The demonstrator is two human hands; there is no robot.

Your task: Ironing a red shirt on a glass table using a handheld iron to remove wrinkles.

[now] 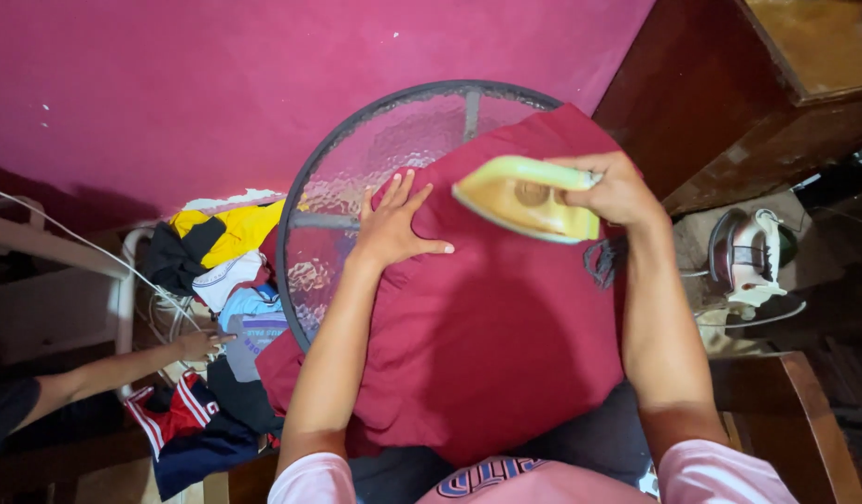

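Ironing in progress. Maroon cloth: spread over round glass bench. Right hand: fingers wrapped round yellow iron, tilted above the cloth's far end. Left hand: fingers spread, pressing the cloth flat. Next move likely calls for lowering the iron clear of that hand.

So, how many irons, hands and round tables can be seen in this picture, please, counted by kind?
Irons: 2, the yellow iron held in the right hand, and a white iron on the floor.
Hands: 3, with the left hand and another person's hand.
Round glass table: 1.
Total: 6
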